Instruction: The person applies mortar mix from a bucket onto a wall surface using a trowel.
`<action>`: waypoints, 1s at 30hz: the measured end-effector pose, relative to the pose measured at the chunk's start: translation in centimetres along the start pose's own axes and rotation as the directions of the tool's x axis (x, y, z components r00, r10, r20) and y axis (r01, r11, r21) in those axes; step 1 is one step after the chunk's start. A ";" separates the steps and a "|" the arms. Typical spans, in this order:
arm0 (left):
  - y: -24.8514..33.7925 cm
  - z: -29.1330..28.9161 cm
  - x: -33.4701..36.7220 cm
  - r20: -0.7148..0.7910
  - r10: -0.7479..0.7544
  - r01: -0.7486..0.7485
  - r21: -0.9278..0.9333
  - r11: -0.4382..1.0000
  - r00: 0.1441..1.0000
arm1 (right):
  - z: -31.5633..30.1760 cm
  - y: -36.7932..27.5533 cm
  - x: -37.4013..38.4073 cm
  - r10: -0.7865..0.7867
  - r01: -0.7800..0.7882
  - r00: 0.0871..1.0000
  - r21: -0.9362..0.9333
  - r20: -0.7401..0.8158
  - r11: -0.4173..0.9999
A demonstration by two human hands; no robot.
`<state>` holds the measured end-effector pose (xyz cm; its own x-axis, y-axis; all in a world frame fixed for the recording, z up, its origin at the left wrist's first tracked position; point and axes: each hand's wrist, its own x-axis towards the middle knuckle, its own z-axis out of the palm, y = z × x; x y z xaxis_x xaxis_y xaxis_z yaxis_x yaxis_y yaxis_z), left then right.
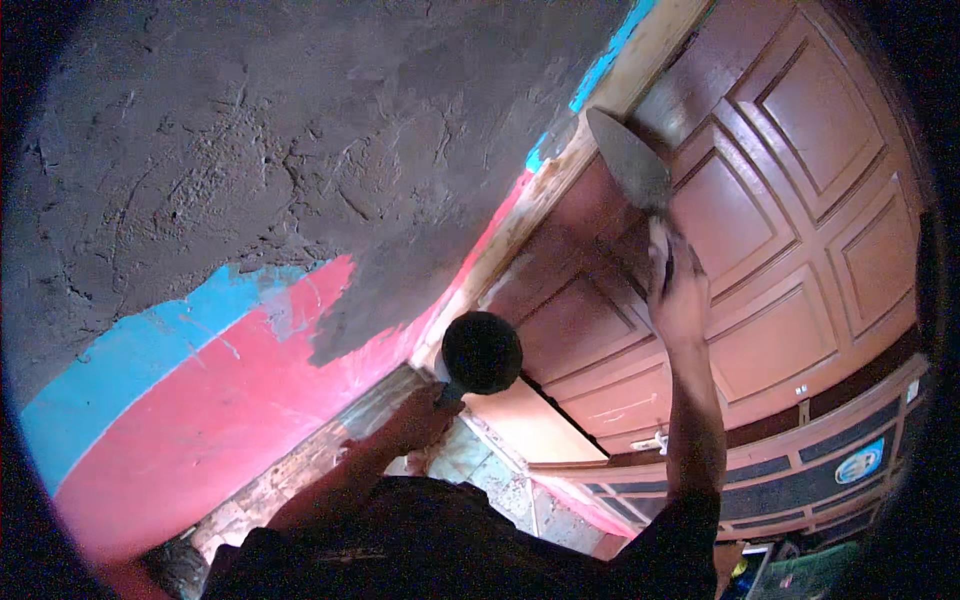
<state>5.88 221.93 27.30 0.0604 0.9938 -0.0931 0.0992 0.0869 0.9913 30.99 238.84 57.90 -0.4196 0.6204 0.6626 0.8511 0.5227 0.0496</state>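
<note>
Right hand (678, 290), raised on an outstretched forearm from the lower edge of the view, is clenched around the handle of a plastering trowel (628, 160). Its fingers wrap the grip, which is mostly hidden inside the fist. The trowel's flat grey blade rises up and to the left out of the hand; its long axis runs diagonally, and its pointed tip is directed toward the upper left. The tip lies at the pale wooden door frame (560, 185), just where the frame meets the wall; whether the blade touches the frame cannot be told. The rest of the blade stands in front of the brown panelled door (800, 200).

Left hand (420, 415), lower and nearer the body, grasps the short handle of a round dark tool (482, 350). That tool's circular face is turned toward the camera, and its handle points down into the fist. It sits beside the lower stretch of the door frame, well apart from the trowel.

Wet grey plaster (300, 130) covers the upper part of the wall, left of the frame. Below its ragged lower edge the wall shows a blue painted band (150, 340) and a pink-red painted area (230, 400). A dark garment on the person's torso fills the lower middle.
</note>
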 end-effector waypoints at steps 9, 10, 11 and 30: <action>-5.5 -1.5 -1.1 0.018 0.068 -0.070 0.099 0.993 0.997 | 1.0 -0.5 3.6 0.052 -0.019 0.994 -0.337 0.092 0.941; -5.8 -1.7 -1.3 -0.004 0.118 -0.117 0.098 0.988 0.993 | 0.8 -1.0 3.6 0.069 -0.034 0.993 -0.322 0.099 0.946; -5.2 -1.9 -1.6 -0.005 0.115 -0.114 0.098 0.989 0.993 | 0.8 -1.4 3.5 0.069 -0.033 0.992 -0.321 0.101 0.947; -3.6 -4.0 -4.2 -0.066 -0.060 0.058 -0.025 0.998 0.996 | 4.3 -0.3 -9.0 0.355 -0.774 0.596 0.399 0.720 0.491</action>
<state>1.31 217.69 24.54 -0.0109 0.9892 -0.1460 0.0778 0.1464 0.9862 33.19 235.60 48.74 -0.1754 0.9764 -0.1259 0.6172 0.0094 -0.7867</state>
